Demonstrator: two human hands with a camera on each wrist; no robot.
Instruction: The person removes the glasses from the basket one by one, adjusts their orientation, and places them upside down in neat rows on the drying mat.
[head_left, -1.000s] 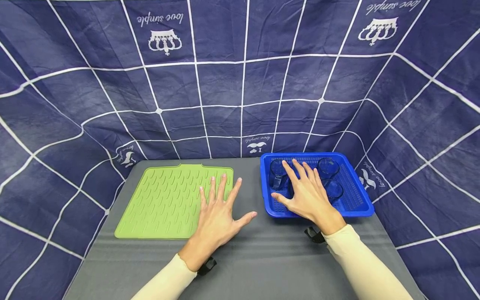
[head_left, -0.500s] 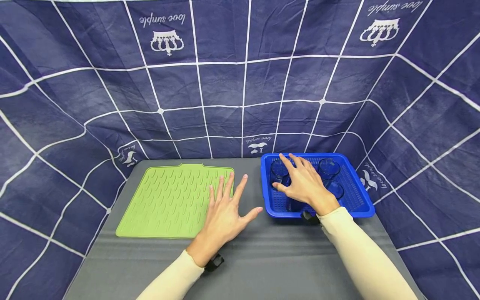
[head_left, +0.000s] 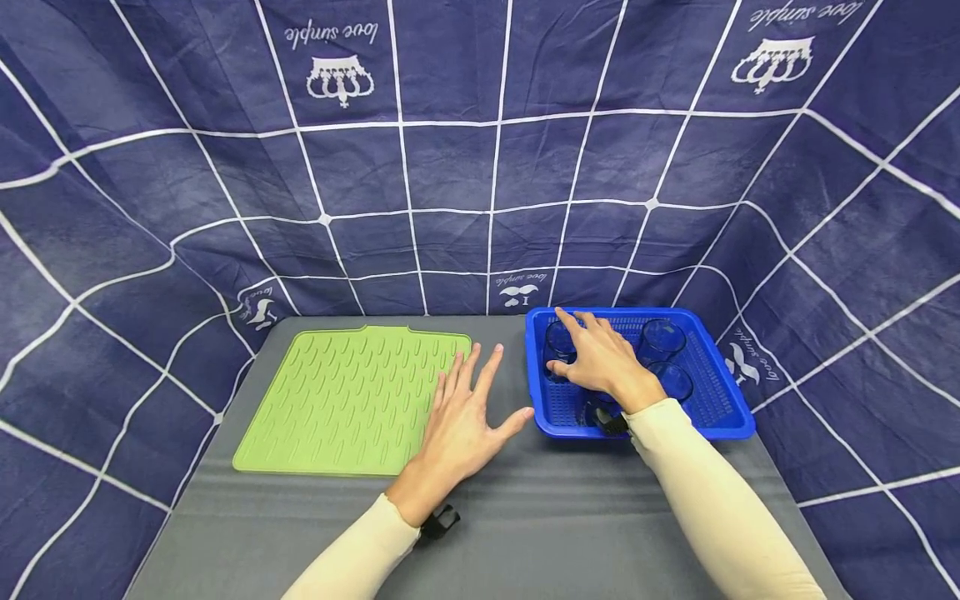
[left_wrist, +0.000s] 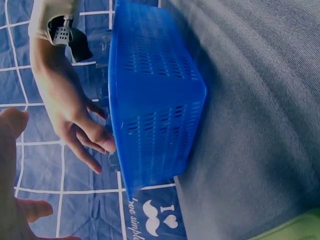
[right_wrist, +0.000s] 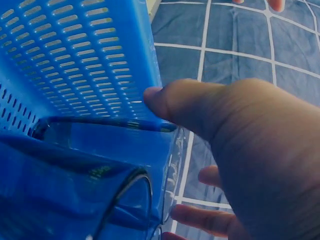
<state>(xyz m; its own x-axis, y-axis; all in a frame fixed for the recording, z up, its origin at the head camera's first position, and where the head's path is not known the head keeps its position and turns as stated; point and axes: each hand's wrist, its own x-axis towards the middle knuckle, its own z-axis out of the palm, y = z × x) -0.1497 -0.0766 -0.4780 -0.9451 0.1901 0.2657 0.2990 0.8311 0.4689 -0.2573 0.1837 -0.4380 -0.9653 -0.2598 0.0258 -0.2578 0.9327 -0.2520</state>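
My right hand [head_left: 603,358] reaches over the blue plastic basket [head_left: 697,433], fingers spread and bent slightly downward. Its thumb and fingertips are around the rim of the back-left drinking glass [head_left: 560,335]. From the right wrist, that glass [right_wrist: 110,142] shows just below the thumb [right_wrist: 185,102], with another glass [right_wrist: 60,190] beside it. More clear glasses stand at the basket's right [head_left: 663,337] and front. My left hand [head_left: 461,429] hovers between the green ridged mat [head_left: 337,400] and the basket, fingers extended and thumb out, holding nothing.
The mat lies flat on the left of the grey cloth-covered table [head_left: 525,525]. A dark blue curtain [head_left: 450,167] with white grid lines encloses the table at the back and both sides. Black straps [head_left: 441,521] are on both wrists.
The right hand has moved slightly back and lower over the back-left glass. My left hand has drifted right, off most of the mat, its fingers closer together.
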